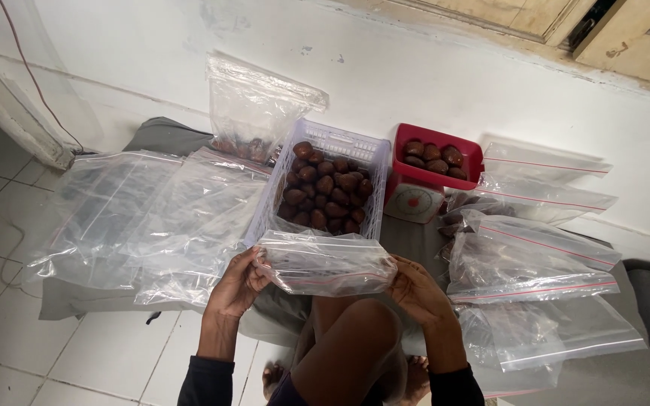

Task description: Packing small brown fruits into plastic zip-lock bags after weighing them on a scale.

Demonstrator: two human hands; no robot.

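Left hand (238,286) and right hand (417,289) grip opposite ends of a clear zip bag (325,263), fingers closed on its edges, above the lap. Beyond: white basket (325,143) of brown fruit (325,188); red scale tray (436,154). Step judged: opening the bag mouth.

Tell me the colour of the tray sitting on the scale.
Red, seen in the head view: the tray on the scale holds brown fruits.

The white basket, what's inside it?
The white basket is full of brown fruits, piled up. The basket's bottom is hidden under them, and the clear bag held by both hands covers its front edge.
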